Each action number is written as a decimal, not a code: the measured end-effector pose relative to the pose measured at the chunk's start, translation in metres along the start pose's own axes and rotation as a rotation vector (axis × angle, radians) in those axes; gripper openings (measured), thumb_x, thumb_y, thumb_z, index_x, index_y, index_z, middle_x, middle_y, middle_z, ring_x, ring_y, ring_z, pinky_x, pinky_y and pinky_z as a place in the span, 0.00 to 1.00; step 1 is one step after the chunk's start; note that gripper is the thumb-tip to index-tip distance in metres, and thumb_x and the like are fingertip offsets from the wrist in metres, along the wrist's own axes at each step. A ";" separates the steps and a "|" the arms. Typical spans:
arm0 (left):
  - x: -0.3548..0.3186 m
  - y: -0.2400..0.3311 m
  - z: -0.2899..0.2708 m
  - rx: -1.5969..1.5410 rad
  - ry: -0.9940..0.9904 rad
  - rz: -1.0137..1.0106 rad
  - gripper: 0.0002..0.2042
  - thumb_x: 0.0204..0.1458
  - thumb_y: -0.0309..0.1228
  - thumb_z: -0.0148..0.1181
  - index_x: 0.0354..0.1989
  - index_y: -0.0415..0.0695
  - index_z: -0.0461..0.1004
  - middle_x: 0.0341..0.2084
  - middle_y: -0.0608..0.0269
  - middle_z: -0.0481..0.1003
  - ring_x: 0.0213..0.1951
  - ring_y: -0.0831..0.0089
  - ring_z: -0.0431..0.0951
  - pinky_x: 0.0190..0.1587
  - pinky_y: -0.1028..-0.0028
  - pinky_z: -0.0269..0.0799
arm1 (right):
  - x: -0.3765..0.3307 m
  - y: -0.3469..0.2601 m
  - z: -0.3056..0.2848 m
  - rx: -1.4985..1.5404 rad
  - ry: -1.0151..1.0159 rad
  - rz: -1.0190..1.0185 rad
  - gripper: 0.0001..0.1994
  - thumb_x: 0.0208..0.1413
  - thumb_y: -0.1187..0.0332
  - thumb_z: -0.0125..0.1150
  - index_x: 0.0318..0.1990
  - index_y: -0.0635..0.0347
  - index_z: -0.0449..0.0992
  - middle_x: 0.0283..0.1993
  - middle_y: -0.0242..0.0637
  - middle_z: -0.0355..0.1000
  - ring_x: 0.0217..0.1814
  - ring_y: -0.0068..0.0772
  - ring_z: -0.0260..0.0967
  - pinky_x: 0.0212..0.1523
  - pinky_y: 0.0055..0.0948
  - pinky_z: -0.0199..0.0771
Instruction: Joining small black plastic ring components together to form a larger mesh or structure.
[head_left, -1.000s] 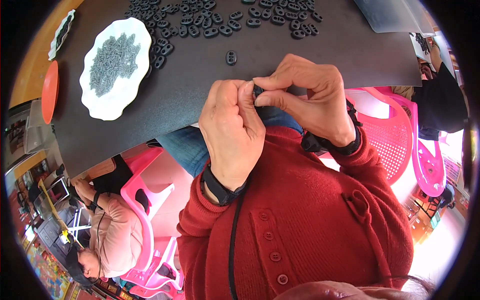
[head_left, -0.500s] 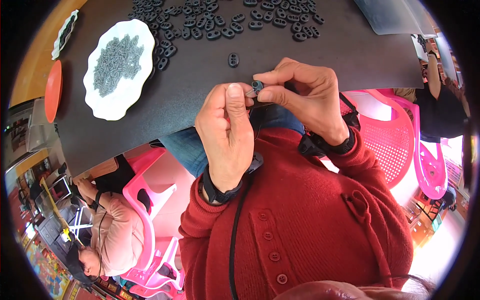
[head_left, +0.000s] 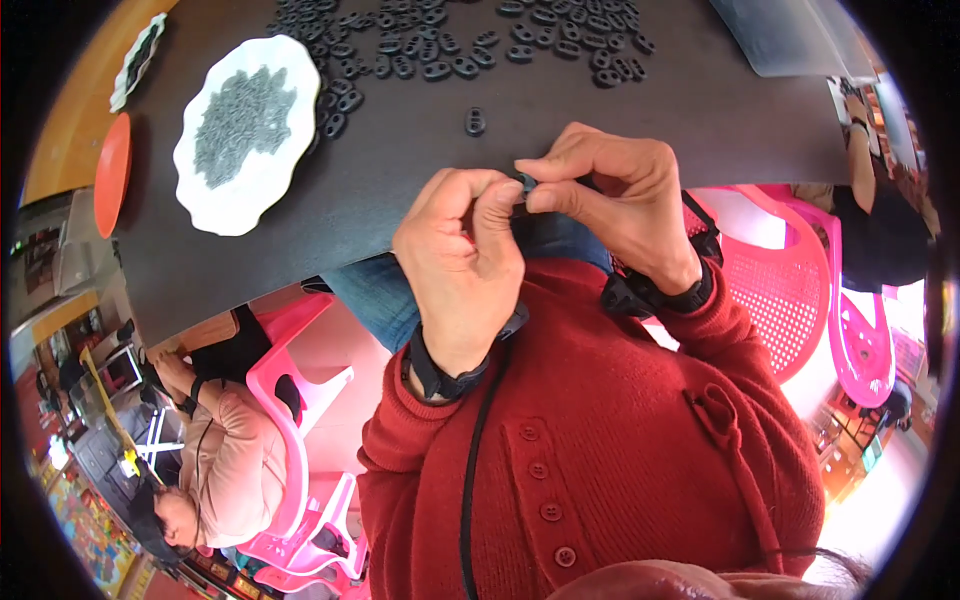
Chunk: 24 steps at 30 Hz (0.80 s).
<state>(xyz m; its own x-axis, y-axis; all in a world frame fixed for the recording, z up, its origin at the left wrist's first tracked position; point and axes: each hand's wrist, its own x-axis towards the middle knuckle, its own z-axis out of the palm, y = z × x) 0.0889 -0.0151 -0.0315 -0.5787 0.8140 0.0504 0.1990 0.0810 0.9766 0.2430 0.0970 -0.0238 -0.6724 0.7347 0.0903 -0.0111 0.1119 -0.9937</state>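
Just over the table's near edge, my right hand [head_left: 625, 190] pinches a small black cord lock part [head_left: 527, 183] between thumb and index finger. My left hand [head_left: 462, 250] meets it from the other side, with its thumb and bent index finger closed against the part. The fingers cover most of the piece, and any small spring between them is hidden. Beyond my hands, a single black two-hole cord lock [head_left: 475, 122] lies on the dark table [head_left: 390, 160]. To the left, a white scalloped plate [head_left: 225, 215] holds a heap of small grey springs [head_left: 245, 120].
Many black cord locks [head_left: 435, 70] are spread along the table's far side. An orange dish [head_left: 113, 175] and a narrow white dish [head_left: 137, 62] sit at far left; a clear plastic bin [head_left: 800, 40] is at far right. Another person [head_left: 235, 460] sits nearby among pink chairs [head_left: 775, 270].
My left thumb and fingers have moved right, up against the cord lock part, and now cover most of it. The thin piece seen between my hands before is hidden. The view has shifted slightly.
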 end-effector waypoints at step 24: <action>-0.087 0.085 -0.122 -0.365 0.095 0.137 0.11 0.69 0.31 0.68 0.37 0.33 0.84 0.25 0.55 0.82 0.25 0.72 0.79 0.28 0.71 0.70 | -0.071 -0.090 0.094 -0.101 0.161 -0.018 0.12 0.68 0.72 0.75 0.55 0.68 0.88 0.53 0.39 0.85 0.56 0.27 0.79 0.66 0.30 0.75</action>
<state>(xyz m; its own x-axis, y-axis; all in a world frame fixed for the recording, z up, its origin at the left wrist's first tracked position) 0.0596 -0.1492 0.0731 -0.6406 0.7446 0.1877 -0.0044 -0.2480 0.9688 0.2223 -0.0283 0.0530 -0.5452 0.8289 0.1254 0.0582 0.1866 -0.9807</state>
